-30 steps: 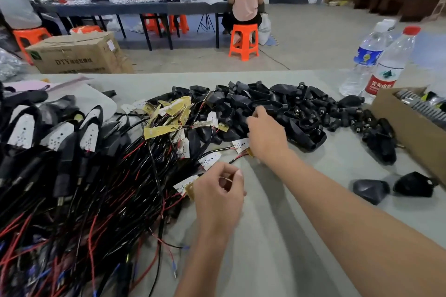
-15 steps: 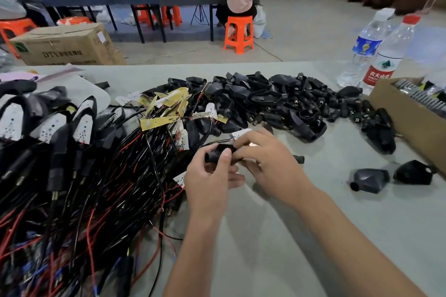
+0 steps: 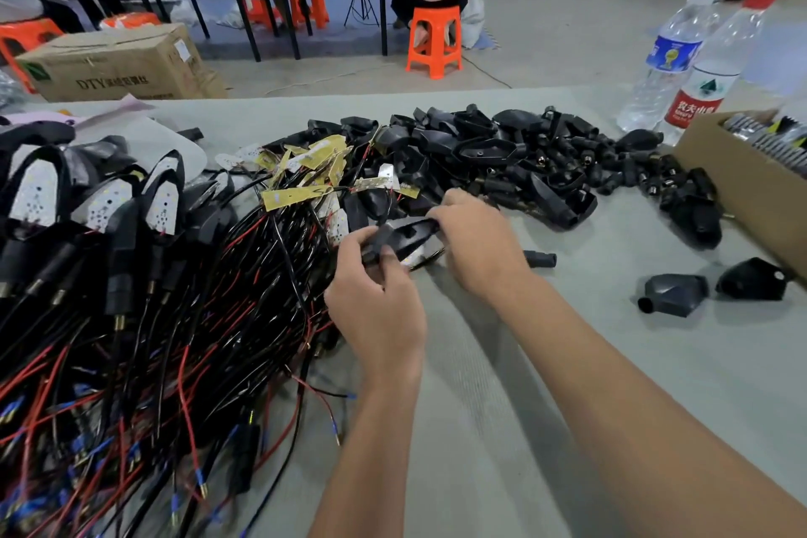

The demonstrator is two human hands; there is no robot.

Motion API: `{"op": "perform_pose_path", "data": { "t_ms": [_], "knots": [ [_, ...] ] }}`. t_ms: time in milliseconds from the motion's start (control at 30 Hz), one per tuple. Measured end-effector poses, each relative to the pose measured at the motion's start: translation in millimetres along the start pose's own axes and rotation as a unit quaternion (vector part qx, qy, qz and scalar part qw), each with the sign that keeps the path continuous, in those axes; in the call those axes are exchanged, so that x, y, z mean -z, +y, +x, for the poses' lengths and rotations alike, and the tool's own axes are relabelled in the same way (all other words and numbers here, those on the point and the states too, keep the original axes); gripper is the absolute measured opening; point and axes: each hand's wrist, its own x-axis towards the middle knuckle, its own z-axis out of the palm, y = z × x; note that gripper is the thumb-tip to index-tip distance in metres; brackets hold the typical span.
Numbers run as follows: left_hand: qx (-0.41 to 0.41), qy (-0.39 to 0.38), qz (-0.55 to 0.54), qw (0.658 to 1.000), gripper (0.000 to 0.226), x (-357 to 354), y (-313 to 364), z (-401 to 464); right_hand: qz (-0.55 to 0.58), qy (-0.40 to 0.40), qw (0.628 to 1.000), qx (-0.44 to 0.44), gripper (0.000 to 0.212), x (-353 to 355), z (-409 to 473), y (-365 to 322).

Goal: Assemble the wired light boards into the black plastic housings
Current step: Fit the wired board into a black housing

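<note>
A black plastic housing (image 3: 408,237) is held between both hands just above the table. My left hand (image 3: 375,301) grips its narrow stem end; my right hand (image 3: 476,245) grips its wide end, with a bit of white light board showing beneath it. A heap of empty black housings (image 3: 502,153) lies behind my hands. Loose light boards (image 3: 305,170), white and yellow, lie on a tangle of red and black wires (image 3: 174,341) to the left. Several assembled housings with white boards (image 3: 100,205) are lined up at far left.
Two single housings (image 3: 672,293) (image 3: 751,280) lie at right, a small black tube (image 3: 541,260) near my right wrist. A cardboard box (image 3: 742,205) of parts sits at the right edge, two water bottles (image 3: 681,57) behind it. People work at tables beyond.
My right hand left the housing heap and came back with a housing. Both hands met over the table edge of the wires and now hold that housing between them.
</note>
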Motion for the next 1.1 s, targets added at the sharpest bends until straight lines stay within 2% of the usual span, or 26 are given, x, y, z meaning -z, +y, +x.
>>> {"op": "perform_pose_path", "data": {
  "t_ms": [100, 167, 300, 400, 533, 667, 767, 900, 933, 1000, 1067, 1100],
  "knots": [
    [-0.132, 0.036, 0.041, 0.99, 0.016, 4, 5, -4, 0.008, 0.07, 0.997, -0.036, 0.033, 12, -16, 16],
    [-0.197, 0.02, 0.054, 0.979, 0.019, 4, 3, -4, 0.002, 0.126, 0.989, -0.071, 0.037, 24, -30, 30],
    [-0.22, -0.069, 0.082, 0.97, 0.029, 0, -2, -6, 0.039, 0.246, 0.961, -0.12, 0.025, 49, -60, 57],
    [-0.221, -0.136, 0.108, 0.96, 0.029, -2, -1, -8, 0.1, 0.324, 0.923, -0.179, 0.023, 62, -78, 79],
    [-0.213, -0.228, 0.116, 0.943, 0.026, -2, -5, -13, 0.166, 0.361, 0.886, -0.239, 0.024, 65, -90, 98],
    [-0.205, -0.273, 0.106, 0.934, 0.033, -4, -6, -17, 0.256, 0.356, 0.855, -0.277, 0.025, 56, -94, 105],
    [-0.133, -0.302, 0.072, 0.941, 0.03, -7, -7, -18, 0.323, 0.366, 0.823, -0.291, 0.027, 50, -94, 99],
    [-0.038, -0.252, -0.021, 0.967, 0.023, -13, -6, -18, 0.385, 0.39, 0.784, -0.29, 0.032, 37, -92, 73],
    [-0.019, -0.246, -0.038, 0.968, 0.022, -14, -5, -18, 0.412, 0.374, 0.774, -0.3, 0.025, 33, -91, 66],
    [0.012, -0.253, -0.072, 0.965, 0.017, -14, -4, -17, 0.528, 0.276, 0.735, -0.322, 0.011, 29, -89, 50],
    [0.048, -0.279, -0.117, 0.952, 0.013, -11, -4, -16, 0.647, 0.149, 0.669, -0.334, 0.032, 24, -89, 40],
    [0.061, -0.299, -0.132, 0.943, 0.014, -10, -3, -15, 0.676, 0.104, 0.651, -0.33, 0.037, 22, -90, 36]
  ]
}}
